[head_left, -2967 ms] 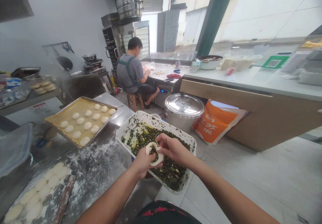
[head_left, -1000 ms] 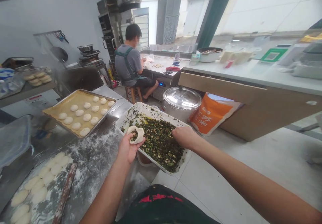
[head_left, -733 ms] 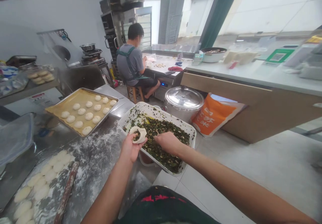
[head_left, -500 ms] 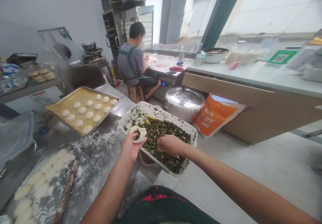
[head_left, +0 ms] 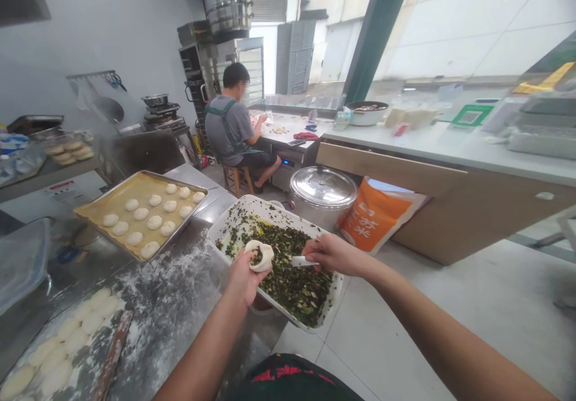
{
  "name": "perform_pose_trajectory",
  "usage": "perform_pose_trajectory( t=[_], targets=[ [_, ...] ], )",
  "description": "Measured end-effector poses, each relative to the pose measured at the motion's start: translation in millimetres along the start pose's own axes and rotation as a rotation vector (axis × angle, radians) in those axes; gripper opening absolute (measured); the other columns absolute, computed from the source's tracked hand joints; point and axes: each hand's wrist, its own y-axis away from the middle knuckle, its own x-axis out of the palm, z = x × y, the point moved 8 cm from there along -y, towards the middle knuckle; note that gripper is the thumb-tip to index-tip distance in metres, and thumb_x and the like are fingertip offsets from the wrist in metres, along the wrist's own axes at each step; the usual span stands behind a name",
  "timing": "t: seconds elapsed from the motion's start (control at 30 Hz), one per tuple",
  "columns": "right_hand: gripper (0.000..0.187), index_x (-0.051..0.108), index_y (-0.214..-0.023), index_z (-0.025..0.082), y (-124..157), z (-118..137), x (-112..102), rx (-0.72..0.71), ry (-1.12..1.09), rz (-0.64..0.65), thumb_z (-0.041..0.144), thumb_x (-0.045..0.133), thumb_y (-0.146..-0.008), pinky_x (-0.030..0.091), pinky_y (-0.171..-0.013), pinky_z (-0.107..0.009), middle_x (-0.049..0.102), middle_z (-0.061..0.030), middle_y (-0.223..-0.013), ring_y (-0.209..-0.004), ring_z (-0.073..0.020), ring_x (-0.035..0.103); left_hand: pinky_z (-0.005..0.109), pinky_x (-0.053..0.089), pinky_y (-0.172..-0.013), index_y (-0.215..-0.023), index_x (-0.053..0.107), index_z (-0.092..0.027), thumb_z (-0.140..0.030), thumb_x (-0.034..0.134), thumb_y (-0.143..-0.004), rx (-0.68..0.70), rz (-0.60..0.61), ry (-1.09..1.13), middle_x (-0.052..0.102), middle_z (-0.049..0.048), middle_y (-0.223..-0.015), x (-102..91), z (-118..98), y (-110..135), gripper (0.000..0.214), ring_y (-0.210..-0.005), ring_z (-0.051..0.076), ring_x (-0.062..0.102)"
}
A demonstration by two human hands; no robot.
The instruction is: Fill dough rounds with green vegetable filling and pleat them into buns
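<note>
My left hand [head_left: 243,278] cups a round dough wrapper [head_left: 266,258], which is folded up like a small bowl and has dark green filling inside. It is held over the near left edge of a white rectangular tub [head_left: 216,233] of chopped green filling [head_left: 292,287]. My right hand [head_left: 330,254] grips a white flat-bladed utensil [head_left: 305,261] above the tub's right side, its blade pointing left toward the wrapper. My fingers cover the handle, so its exact kind cannot be told.
At left are a lined baking tray [head_left: 101,203] of filled buns, flat dough rounds [head_left: 67,344] and a rolling pin [head_left: 114,350] on the floured steel table [head_left: 180,305]. Beyond the tub stand a lidded steel pot [head_left: 324,188] and an orange sack [head_left: 378,215]. A person [head_left: 231,119] sits at the far counter.
My right hand has lifted out of the filling and moved up and right, so the white blade now shows. The left hand still holds the wrapper. The whole view has shifted slightly.
</note>
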Motion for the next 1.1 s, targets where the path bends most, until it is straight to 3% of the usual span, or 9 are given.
perform_pose_trajectory(
  t=[0.13,0.23,0.33,0.43,0.67,0.83,1.1],
  targets=[
    [0.018,0.059,-0.074,0.018,7.3,20.7,-20.5,-0.034,0.125,-0.055,0.025,0.043,-0.076,0.034,-0.049,-0.019,0.059,0.0015,-0.056,-0.049,-0.009,0.049,0.038,0.048,-0.067,-0.087,0.051,-0.015,-0.018,0.048,-0.072,-0.111,0.062,-0.029,0.058,0.0066,-0.086,15.0,21.8,2.6,0.015,-0.071,0.017,0.057],
    [0.019,0.061,-0.075,0.019,5.4,37.4,-24.7,-0.01,0.403,-0.131,0.024,0.043,-0.077,0.035,-0.052,-0.02,0.06,-0.0005,-0.06,-0.056,-0.0115,0.053,0.037,0.048,-0.066,-0.089,0.052,-0.013,-0.024,0.048,-0.074,-0.179,0.078,-0.045,0.058,0.0089,-0.089,22.4,34.5,6.2,0.019,-0.075,0.018,0.056],
    [0.018,0.062,-0.074,0.018,0.0,57.6,-15.4,-0.01,0.719,-0.177,0.019,0.044,-0.075,0.036,-0.055,-0.022,0.062,-0.0044,-0.068,-0.064,-0.0151,0.056,0.036,0.047,-0.064,-0.09,0.051,-0.013,-0.029,0.045,-0.076,-0.194,0.092,-0.059,0.058,0.0091,-0.086,25.9,41.0,7.2,0.022,-0.072,0.018,0.056],
    [0.017,0.062,-0.073,0.015,-4.1,80.3,0.7,-0.063,0.879,-0.137,0.011,0.045,-0.072,0.039,-0.058,-0.024,0.063,-0.0084,-0.071,-0.067,-0.0174,0.059,0.035,0.047,-0.061,-0.089,0.051,-0.014,-0.033,0.044,-0.077,-0.191,0.101,-0.06,0.057,0.0072,-0.081,25.7,44.2,5.8,0.023,-0.068,0.017,0.055],
    [0.015,0.064,-0.075,0.011,-4.7,112.5,4.5,-0.098,0.927,-0.075,0.011,0.048,-0.074,0.041,-0.061,-0.025,0.063,-0.0115,-0.068,-0.068,-0.0182,0.06,0.034,0.048,-0.063,-0.087,0.049,-0.017,-0.024,0.052,-0.074,-0.096,0.104,-0.091,0.055,0.0045,-0.084,20.6,42.6,1.3,0.016,-0.069,0.014,0.054],
    [0.016,0.065,-0.077,0.013,-7.1,107.8,-5.7,-0.093,0.945,-0.086,0.012,0.049,-0.073,0.041,-0.059,-0.024,0.063,-0.0105,-0.068,-0.067,-0.018,0.06,0.037,0.049,-0.066,-0.093,0.047,-0.018,-0.011,0.05,-0.071,-0.037,0.14,-0.153,0.056,0.0055,-0.085,18.2,39.9,-3.4,0.023,-0.069,0.014,0.056],
    [0.014,0.064,-0.073,0.016,-4.8,99.7,-22.2,-0.078,0.982,-0.122,0.021,0.051,-0.074,0.039,-0.053,-0.025,0.062,-0.009,-0.065,-0.063,-0.0204,0.06,0.039,0.049,-0.068,-0.097,0.046,-0.017,-0.01,0.048,-0.068,-0.096,0.124,-0.084,0.057,0.008,-0.088,18.3,38.6,-6.2,0.03,-0.075,0.018,0.057]
  ],
)
